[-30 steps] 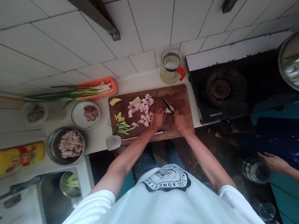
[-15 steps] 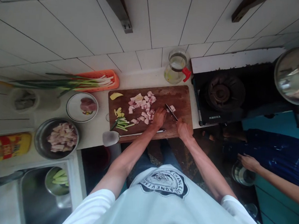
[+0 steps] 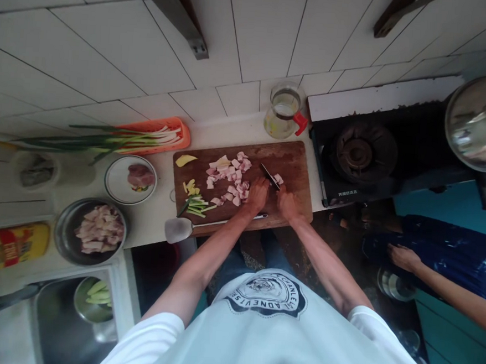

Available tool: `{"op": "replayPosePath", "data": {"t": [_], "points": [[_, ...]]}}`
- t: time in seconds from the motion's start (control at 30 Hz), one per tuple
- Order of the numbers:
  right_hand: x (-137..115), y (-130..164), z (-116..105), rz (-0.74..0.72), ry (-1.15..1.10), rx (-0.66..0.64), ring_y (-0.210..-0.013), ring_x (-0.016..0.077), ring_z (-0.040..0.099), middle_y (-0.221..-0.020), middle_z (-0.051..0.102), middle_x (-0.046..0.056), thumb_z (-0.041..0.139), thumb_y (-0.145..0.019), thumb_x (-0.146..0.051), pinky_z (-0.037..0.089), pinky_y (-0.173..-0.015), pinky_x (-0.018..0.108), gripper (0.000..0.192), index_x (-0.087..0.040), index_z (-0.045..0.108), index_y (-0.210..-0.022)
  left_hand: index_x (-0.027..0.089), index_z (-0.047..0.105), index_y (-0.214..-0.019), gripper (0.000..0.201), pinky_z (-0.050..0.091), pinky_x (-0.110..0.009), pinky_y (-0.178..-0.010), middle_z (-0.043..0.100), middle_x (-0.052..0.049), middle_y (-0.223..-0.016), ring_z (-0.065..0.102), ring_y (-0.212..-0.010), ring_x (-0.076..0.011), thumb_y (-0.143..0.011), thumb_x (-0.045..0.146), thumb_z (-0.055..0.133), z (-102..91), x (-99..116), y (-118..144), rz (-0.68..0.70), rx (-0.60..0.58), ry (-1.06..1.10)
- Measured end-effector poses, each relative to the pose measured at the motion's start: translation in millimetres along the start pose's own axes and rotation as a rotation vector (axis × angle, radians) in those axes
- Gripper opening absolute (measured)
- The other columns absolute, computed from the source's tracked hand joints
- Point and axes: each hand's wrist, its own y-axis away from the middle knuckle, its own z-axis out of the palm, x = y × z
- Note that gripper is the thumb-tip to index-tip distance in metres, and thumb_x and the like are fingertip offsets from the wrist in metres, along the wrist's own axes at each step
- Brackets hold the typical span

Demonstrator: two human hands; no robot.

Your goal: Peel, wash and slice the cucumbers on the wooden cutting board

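On the wooden cutting board [image 3: 294, 158], my right hand [image 3: 287, 203] grips a knife [image 3: 269, 175] whose blade points up and left. My left hand [image 3: 257, 194] presses down just left of the blade, beside a heap of cut pink meat pieces [image 3: 230, 178]. One small meat piece [image 3: 278, 179] lies right of the blade. Yellow and green vegetable strips [image 3: 195, 201] sit at the board's left end.
A spatula [image 3: 179, 229] lies along the board's near edge. Left stand a metal bowl of meat [image 3: 91, 231], a plate [image 3: 130, 178], an orange tray of green onions [image 3: 146, 137]. A glass jug [image 3: 282, 111] and gas stove [image 3: 359, 148] are behind and right. Another person's hand [image 3: 402, 257] reaches at right.
The knife and both hands have shifted slightly left on the board. The view has swung a little, and the other person's hand moved left.
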Motion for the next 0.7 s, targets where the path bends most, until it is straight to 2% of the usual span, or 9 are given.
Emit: {"op": "replayPosePath", "data": {"t": [0.1, 0.17, 0.27, 0.37, 0.47, 0.53, 0.6, 0.7], "points": [[19.5, 8.5, 0.2, 0.009, 0.034, 0.104, -0.093, 0.0294, 0.079, -0.099, 0.081, 0.016, 0.030, -0.119, -0.042, 0.054, -0.086, 0.038, 0.043, -0.017, 0.057, -0.140, 0.019, 0.073, -0.111, 0.025, 0.052, -0.050, -0.108, 0.072, -0.016, -0.118, 0.064, -0.120, -0.0340, -0.098, 0.009, 0.054, -7.9, -6.1, -0.8, -0.081, 0.066, -0.047], [35.8, 8.4, 0.8, 0.048, 0.050, 0.186, -0.089, 0.0275, 0.078, -0.098, 0.079, 0.015, 0.028, -0.119, -0.042, 0.053, -0.083, 0.036, 0.044, -0.017, 0.058, -0.139, 0.020, 0.074, -0.113, 0.025, 0.051, -0.052, -0.108, 0.071, -0.016, -0.118, 0.064, -0.121, -0.0350, -0.099, 0.012, 0.054, -14.5, -10.2, 1.1, -0.111, 0.108, -0.068], [55.4, -1.0, 5.2, 0.116, 0.111, 0.294, -0.096, 0.0274, 0.075, -0.112, 0.076, 0.019, 0.029, -0.117, -0.031, 0.052, -0.085, 0.036, 0.044, -0.015, 0.056, -0.147, 0.021, 0.074, -0.117, 0.025, 0.049, -0.054, -0.111, 0.071, -0.016, -0.121, 0.063, -0.124, -0.0356, -0.103, 0.018, 0.053, -26.3, -11.5, 12.6, -0.065, 0.118, -0.064], [61.0, -10.8, 13.9, 0.120, 0.173, 0.369, -0.115, 0.0327, 0.069, -0.135, 0.067, 0.026, 0.035, -0.112, -0.025, 0.052, -0.093, 0.042, 0.051, -0.012, 0.047, -0.161, 0.023, 0.074, -0.123, 0.026, 0.047, -0.054, -0.115, 0.068, -0.015, -0.136, 0.060, -0.132, -0.0348, -0.106, 0.025, 0.054, -45.8, -17.7, 33.4, -0.052, 0.119, -0.051], [51.3, -15.2, 21.3, 0.048, 0.196, 0.438, -0.137, 0.0413, 0.053, -0.158, 0.049, 0.031, 0.042, -0.111, -0.031, 0.048, -0.104, 0.052, 0.058, -0.009, 0.042, -0.165, 0.023, 0.068, -0.136, 0.034, 0.044, -0.054, -0.120, 0.056, -0.015, -0.157, 0.051, -0.146, -0.0358, -0.104, 0.027, 0.060, -78.7, -46.4, 50.6, -0.203, 0.178, -0.093], [36.9, -19.5, 22.8, -0.065, 0.200, 0.419, -0.142, 0.0418, 0.047, -0.166, 0.041, 0.030, 0.047, -0.110, -0.035, 0.046, -0.108, 0.053, 0.063, -0.010, 0.039, -0.167, 0.022, 0.060, -0.148, 0.050, 0.043, -0.054, -0.122, 0.048, -0.017, -0.165, 0.046, -0.151, -0.0373, -0.099, 0.025, 0.067, -104.5, -76.5, 53.2, -0.324, 0.187, -0.145], [16.6, -28.3, 21.6, -0.141, 0.189, 0.333, -0.135, 0.0371, 0.054, -0.163, 0.044, 0.027, 0.052, -0.109, -0.035, 0.050, -0.104, 0.047, 0.065, -0.013, 0.037, -0.168, 0.020, 0.049, -0.159, 0.071, 0.045, -0.055, -0.121, 0.045, -0.020, -0.166, 0.047, -0.150, -0.0398, -0.093, 0.022, 0.074, -125.5, -105.7, 47.4, -0.396, 0.114, -0.182], [-20.6, -49.0, 17.5, -0.086, 0.115, 0.224, -0.110, 0.0272, 0.068, -0.150, 0.054, 0.024, 0.051, -0.108, -0.024, 0.053, -0.091, 0.037, 0.050, -0.013, 0.048, -0.157, 0.018, 0.038, -0.167, 0.089, 0.053, -0.055, -0.112, 0.047, -0.025, -0.163, 0.058, -0.140, -0.0427, -0.086, 0.010, 0.075, -136.3, -131.9, 29.2, -0.456, -0.043, -0.168]]}}
